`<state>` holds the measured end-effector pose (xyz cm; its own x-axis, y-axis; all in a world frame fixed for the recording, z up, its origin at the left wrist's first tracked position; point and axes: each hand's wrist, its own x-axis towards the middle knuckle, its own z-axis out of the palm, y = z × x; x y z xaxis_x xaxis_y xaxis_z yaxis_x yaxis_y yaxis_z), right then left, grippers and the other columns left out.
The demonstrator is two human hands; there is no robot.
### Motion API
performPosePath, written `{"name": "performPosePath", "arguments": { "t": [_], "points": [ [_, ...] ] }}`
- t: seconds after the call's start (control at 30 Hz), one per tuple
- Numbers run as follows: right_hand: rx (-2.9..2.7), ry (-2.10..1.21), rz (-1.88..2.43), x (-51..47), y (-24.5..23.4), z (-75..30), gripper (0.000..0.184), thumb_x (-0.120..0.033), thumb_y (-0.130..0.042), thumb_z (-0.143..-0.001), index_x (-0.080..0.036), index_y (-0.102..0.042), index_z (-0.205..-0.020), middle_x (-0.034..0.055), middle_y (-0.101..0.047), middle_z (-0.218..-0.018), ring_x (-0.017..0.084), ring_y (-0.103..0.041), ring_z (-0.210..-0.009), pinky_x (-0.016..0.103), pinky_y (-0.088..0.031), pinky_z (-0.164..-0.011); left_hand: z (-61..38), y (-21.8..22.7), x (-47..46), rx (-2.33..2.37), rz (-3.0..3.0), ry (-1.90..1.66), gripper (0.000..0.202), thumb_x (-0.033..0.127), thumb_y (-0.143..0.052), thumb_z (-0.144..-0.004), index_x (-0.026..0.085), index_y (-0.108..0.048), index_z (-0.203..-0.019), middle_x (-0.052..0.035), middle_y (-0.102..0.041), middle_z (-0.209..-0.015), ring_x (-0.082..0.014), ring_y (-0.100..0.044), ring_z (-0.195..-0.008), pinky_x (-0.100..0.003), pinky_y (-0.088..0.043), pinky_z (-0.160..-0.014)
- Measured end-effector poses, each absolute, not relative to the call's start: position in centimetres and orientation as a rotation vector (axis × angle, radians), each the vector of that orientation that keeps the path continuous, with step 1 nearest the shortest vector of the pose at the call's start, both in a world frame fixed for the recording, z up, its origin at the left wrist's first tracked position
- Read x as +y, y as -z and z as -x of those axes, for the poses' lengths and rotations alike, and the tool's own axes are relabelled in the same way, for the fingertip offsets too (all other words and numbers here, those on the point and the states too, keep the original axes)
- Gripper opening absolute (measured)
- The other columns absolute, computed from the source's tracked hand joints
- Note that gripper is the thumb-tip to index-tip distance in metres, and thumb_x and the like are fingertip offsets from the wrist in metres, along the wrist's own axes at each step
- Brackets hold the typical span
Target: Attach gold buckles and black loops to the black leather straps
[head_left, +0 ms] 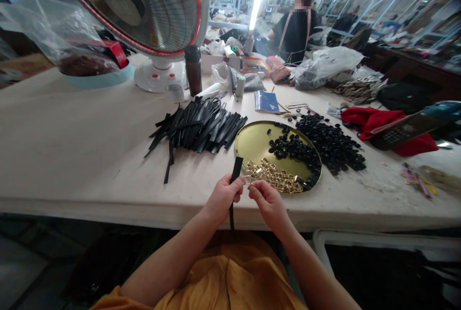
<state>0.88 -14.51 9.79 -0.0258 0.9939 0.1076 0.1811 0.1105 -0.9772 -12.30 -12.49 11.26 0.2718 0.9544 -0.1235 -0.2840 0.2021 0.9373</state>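
Note:
My left hand is closed round a flat black strap, whose top stands above my fingers while its tail hangs over the table's front edge. A small, shiny metal buckle shows between my two hands. The fingertips of my right hand pinch it from the right, close to my left thumb. Just beyond my hands lies a round gold tray. Loose gold-coloured buckles fill its near side, and small black pieces lie at its right.
Black straps are heaped left of the tray; more black pieces are piled right of it. Farther back are a fan, a dark bottle and a blue booklet. Red cloth lies at right. A person stands beyond the table.

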Motion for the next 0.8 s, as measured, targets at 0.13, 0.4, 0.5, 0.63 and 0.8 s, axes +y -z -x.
{"name": "performPosePath", "arguments": {
  "t": [0.13, 0.4, 0.5, 0.63, 0.8],
  "points": [
    [-1.341, -1.11, 1.234, -14.5, -9.4, -0.3, 0.026, -0.044, -0.051, -0.079, -0.019, -0.05, -0.07, -0.0019, -0.047, -0.06, 0.012, -0.043, -0.059, 0.025, -0.037, -0.058, 12.1, -11.3, -13.2, 1.077, -1.249, -1.155, 0.028, 0.04, -0.051, -0.078, 0.017, -0.042, -0.066, 0.0052, -0.039, -0.055, -0.0067, -0.035, -0.051, -0.02, -0.029, -0.049],
    [-1.335, -1.055, 1.301, -15.2, -9.5, 0.0, 0.027, -0.043, -0.051, -0.079, -0.02, -0.047, -0.066, -0.002, -0.045, -0.058, 0.012, -0.041, -0.058, 0.025, -0.036, -0.056, 12.0, -10.7, -13.1, 1.016, -1.068, -1.074, 0.03, 0.043, -0.051, -0.076, 0.017, -0.04, -0.065, 0.0063, -0.036, -0.051, -0.0053, -0.031, -0.045, -0.02, -0.024, -0.043],
    [-1.424, -0.976, 1.285, -15.2, -9.2, -0.2, 0.024, -0.041, -0.051, -0.079, -0.02, -0.05, -0.069, -0.0013, -0.047, -0.061, 0.012, -0.042, -0.06, 0.026, -0.036, -0.058, 11.8, -10.6, -13.0, 0.899, -0.829, -0.992, 0.031, 0.041, -0.057, -0.071, 0.017, -0.039, -0.063, 0.0073, -0.034, -0.049, -0.0034, -0.027, -0.041, -0.019, -0.02, -0.04],
    [-1.418, -1.025, 1.203, -15.1, -9.1, -0.5, 0.02, -0.039, -0.053, -0.079, -0.021, -0.052, -0.071, -0.0017, -0.05, -0.064, 0.012, -0.045, -0.062, 0.025, -0.038, -0.061, 11.5, -11.0, -13.2, 0.788, -0.609, -0.883, 0.028, 0.038, -0.058, -0.067, 0.016, -0.041, -0.064, 0.0078, -0.035, -0.049, -0.0019, -0.023, -0.038, -0.018, -0.018, -0.039],
    [-1.44, -1.05, 1.245, -15.1, -9.2, -0.9, 0.028, -0.043, -0.053, -0.078, -0.02, -0.048, -0.063, -0.0027, -0.046, -0.058, 0.011, -0.043, -0.058, 0.025, -0.036, -0.057, 11.3, -11.0, -13.8, 0.904, -0.861, -1.052, 0.031, 0.042, -0.056, -0.072, 0.016, -0.041, -0.063, 0.0067, -0.037, -0.049, -0.0037, -0.03, -0.042, -0.019, -0.021, -0.041]
  ]
}}
